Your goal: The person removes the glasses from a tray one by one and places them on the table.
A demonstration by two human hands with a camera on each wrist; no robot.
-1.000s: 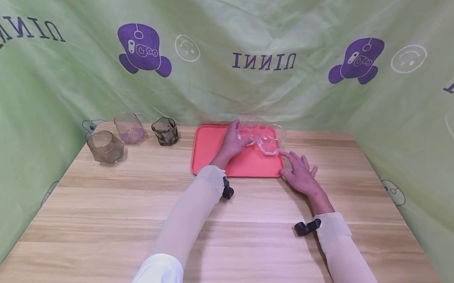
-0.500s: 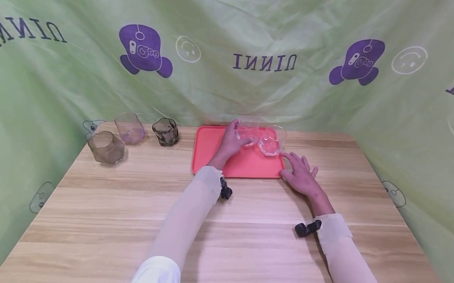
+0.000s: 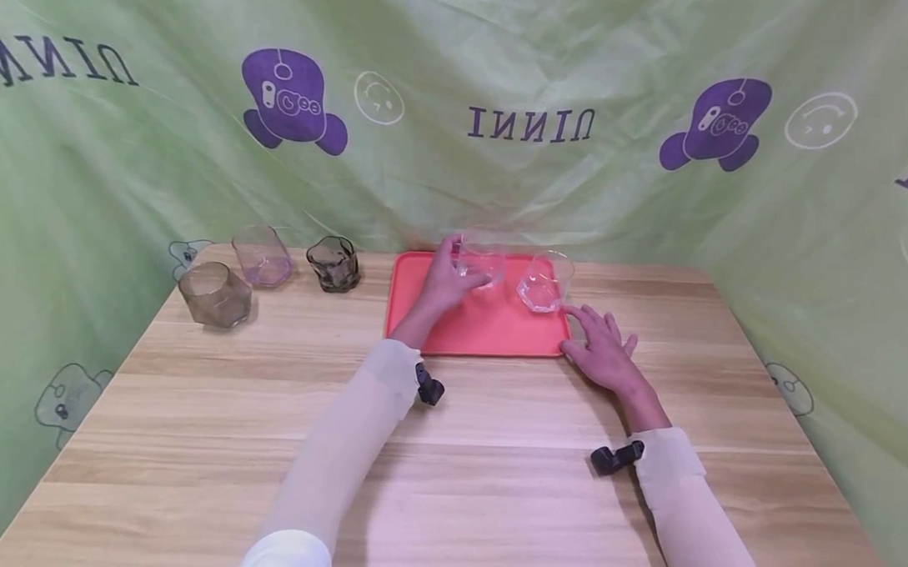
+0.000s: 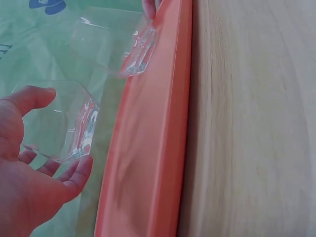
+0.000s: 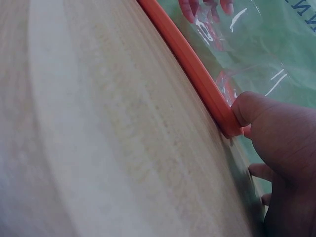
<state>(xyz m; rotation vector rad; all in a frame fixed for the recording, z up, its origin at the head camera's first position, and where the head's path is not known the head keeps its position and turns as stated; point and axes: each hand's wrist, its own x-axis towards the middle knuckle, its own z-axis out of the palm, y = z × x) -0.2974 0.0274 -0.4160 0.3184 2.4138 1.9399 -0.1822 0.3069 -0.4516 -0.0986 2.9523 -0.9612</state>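
Observation:
In the head view my left hand grips a clear faceted glass over the red tray. Its thumb and fingers curve round the glass's sides, as the left wrist view also shows. A second clear glass stands upright on the tray's right part, apart from the held one. My right hand rests at the tray's right edge. Its thumb touches the near right corner of the tray, and the other fingers are extended and spread, partly over the wooden table.
Left of the tray stand a small dark wavy glass, a purple-tinted glass and a brownish faceted glass. Behind the wooden table hangs a green printed cloth, which also covers both sides.
My left hand has carried the held clear glass leftward, widening the gap to the other clear glass. The right hand keeps its place at the tray's edge.

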